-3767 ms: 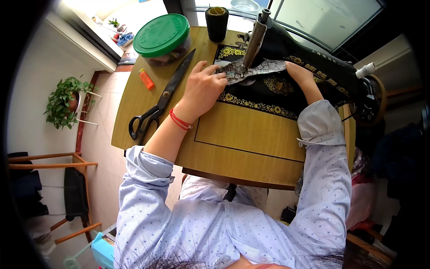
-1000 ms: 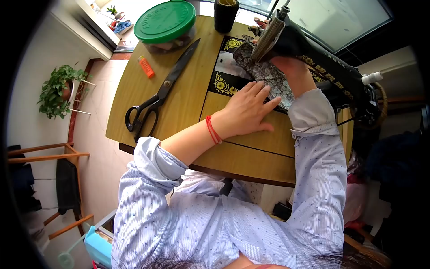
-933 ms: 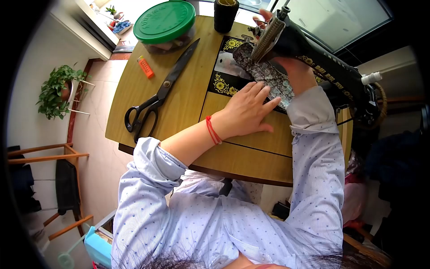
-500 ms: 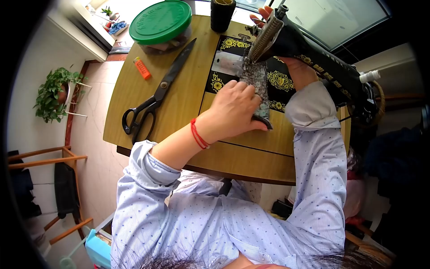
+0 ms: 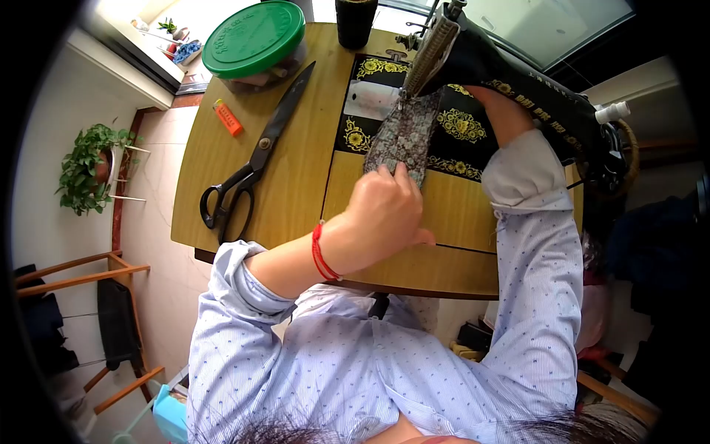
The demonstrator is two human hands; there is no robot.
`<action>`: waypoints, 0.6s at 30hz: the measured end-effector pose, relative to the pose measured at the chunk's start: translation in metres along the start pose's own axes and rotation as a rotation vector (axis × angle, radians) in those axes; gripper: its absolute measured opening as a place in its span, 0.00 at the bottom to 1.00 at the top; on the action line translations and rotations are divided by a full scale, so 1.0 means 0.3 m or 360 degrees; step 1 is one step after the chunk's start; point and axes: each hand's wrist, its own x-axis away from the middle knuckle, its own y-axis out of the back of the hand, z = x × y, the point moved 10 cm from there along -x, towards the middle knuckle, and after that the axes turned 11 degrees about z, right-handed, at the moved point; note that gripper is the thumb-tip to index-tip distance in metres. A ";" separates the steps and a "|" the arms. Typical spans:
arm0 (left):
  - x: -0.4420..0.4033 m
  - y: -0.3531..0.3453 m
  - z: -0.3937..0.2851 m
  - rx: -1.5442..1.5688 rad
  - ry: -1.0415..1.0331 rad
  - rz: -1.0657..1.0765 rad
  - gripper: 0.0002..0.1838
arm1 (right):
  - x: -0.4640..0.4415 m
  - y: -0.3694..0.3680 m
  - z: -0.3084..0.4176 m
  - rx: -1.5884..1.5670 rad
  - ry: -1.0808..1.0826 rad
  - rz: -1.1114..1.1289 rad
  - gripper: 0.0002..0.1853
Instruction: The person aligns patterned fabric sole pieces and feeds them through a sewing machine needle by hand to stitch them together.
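A strip of grey-brown patterned fabric (image 5: 403,133) runs from under the needle area of a black sewing machine (image 5: 510,81) toward me. My left hand (image 5: 384,203), a red cord at its wrist, has its fingers curled over the near end of the fabric, with the thumb sticking out to the right. Behind the machine's arm passes my right hand (image 5: 494,107); only the part by the wrist shows and its fingers are hidden. Gold flowers decorate the machine's black bed (image 5: 462,127) beneath the fabric.
Large black scissors (image 5: 262,148) and an orange lighter (image 5: 228,117) lie left on the wooden table (image 5: 296,192). A green-lidded tub (image 5: 255,37) and a black thread cone (image 5: 356,22) stand at the back. A potted plant (image 5: 92,163) is at far left.
My left hand has moved toward me along the fabric, and more of the fabric shows, spread wider. My right hand's fingertips, seen earlier beyond the machine head, are now hidden.
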 end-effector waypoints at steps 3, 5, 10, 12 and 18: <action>-0.004 -0.023 -0.019 -0.0066 0.0013 0.0123 0.45 | -0.023 -0.012 0.004 0.0190 -0.0016 -0.0071 0.20; -0.005 -0.029 -0.022 -0.0070 -0.0011 0.0121 0.45 | -0.028 -0.019 0.004 0.0337 -0.0051 -0.0135 0.19; -0.001 -0.030 -0.030 -0.0082 -0.0028 0.0113 0.44 | -0.051 -0.041 0.025 0.1000 -0.0236 -0.0308 0.16; 0.001 -0.025 -0.029 -0.0072 -0.0027 0.0087 0.44 | -0.015 -0.069 0.039 0.1317 -0.0407 -0.0365 0.15; 0.009 -0.003 -0.028 -0.0116 -0.0025 -0.0037 0.42 | 0.156 -0.213 0.067 0.1732 -0.1010 -0.0281 0.14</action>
